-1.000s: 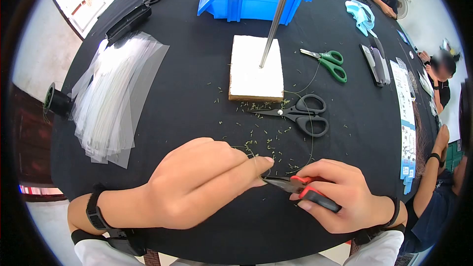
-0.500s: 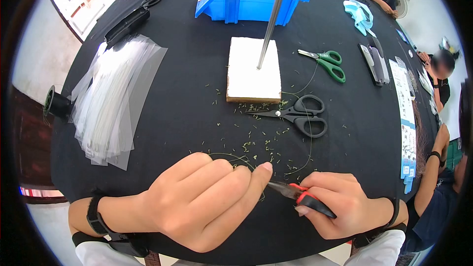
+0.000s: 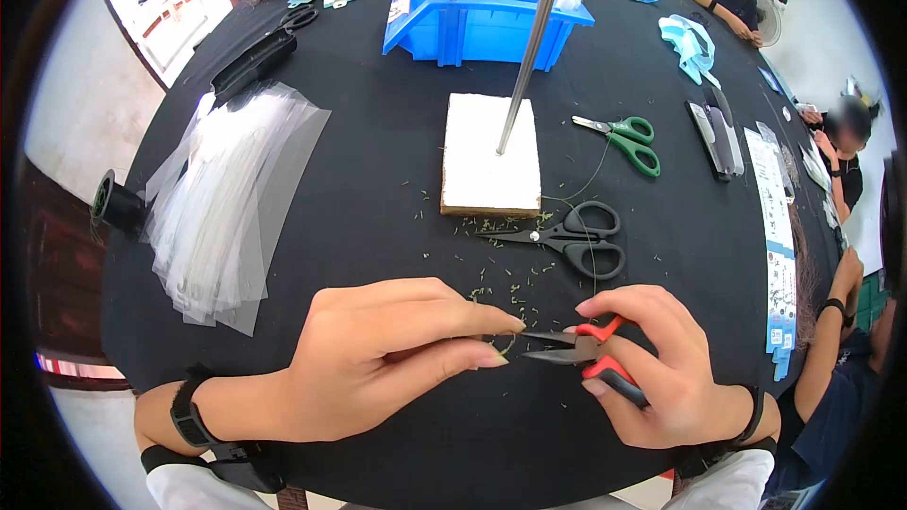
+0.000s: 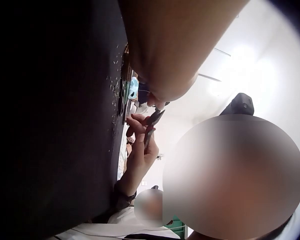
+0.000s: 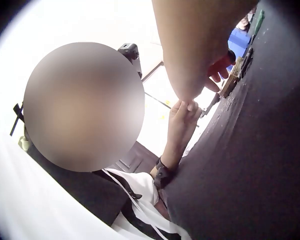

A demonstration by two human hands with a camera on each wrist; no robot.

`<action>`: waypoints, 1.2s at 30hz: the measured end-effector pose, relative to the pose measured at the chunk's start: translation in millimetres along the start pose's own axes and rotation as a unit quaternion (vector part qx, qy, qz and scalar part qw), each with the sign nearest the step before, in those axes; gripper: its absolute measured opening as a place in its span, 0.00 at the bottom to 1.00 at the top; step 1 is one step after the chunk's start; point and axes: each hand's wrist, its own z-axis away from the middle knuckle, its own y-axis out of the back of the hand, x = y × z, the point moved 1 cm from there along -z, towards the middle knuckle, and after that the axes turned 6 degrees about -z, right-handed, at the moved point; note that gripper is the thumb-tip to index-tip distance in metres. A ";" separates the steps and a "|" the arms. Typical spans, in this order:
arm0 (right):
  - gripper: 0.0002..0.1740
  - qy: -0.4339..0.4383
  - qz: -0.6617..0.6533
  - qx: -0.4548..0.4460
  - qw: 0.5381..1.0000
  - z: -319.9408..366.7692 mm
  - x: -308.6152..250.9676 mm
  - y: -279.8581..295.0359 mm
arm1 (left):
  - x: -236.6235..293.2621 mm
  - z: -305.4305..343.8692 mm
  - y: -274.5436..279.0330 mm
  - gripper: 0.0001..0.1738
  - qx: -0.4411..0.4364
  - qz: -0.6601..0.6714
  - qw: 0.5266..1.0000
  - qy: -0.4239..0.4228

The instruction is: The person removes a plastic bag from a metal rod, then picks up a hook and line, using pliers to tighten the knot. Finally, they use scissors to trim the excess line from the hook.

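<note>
In the head view my left hand (image 3: 387,359) pinches a thin green strand (image 3: 508,344) between thumb and fingers. My right hand (image 3: 661,368) grips pliers with red and black handles (image 3: 614,376), their pointed jaws parted and reaching to the left fingertips. Whether the jaws touch the strand I cannot tell. Just beyond lie black scissors (image 3: 567,238) and small green clippings (image 3: 515,288). A thin green line runs from near the green scissors (image 3: 633,144) over the black ones toward my right hand. The left wrist view shows the pliers (image 4: 156,118) in the right hand.
A white block (image 3: 491,161) with a metal rod stands ahead, a blue bin (image 3: 482,28) behind it. Clear plastic sleeves (image 3: 227,217) and a dark spool (image 3: 118,203) lie left. A stapler (image 3: 716,137) and packaging strip (image 3: 775,246) lie right. Other people sit at the right edge.
The pliers' jaws, closed together before, now stand apart. My left hand has turned and its thumb shows below the fingers. The right hand has spread its grip on the handles.
</note>
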 end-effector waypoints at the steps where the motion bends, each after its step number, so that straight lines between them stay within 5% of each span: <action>1: 0.16 0.007 0.007 -0.001 1.000 -0.2 0.3 -0.6 | -0.5 0.1 -0.1 0.13 -0.003 -0.002 1.000 0.001; 21: 0.17 0.065 0.030 0.042 0.996 1.5 2.5 -7.5 | -0.7 1.1 -3.4 0.12 0.010 -0.035 0.999 -0.022; 36: 0.16 0.058 0.014 0.028 0.998 3.6 6.0 -7.6 | 4.3 6.2 -10.2 0.09 -0.021 -0.005 0.998 0.055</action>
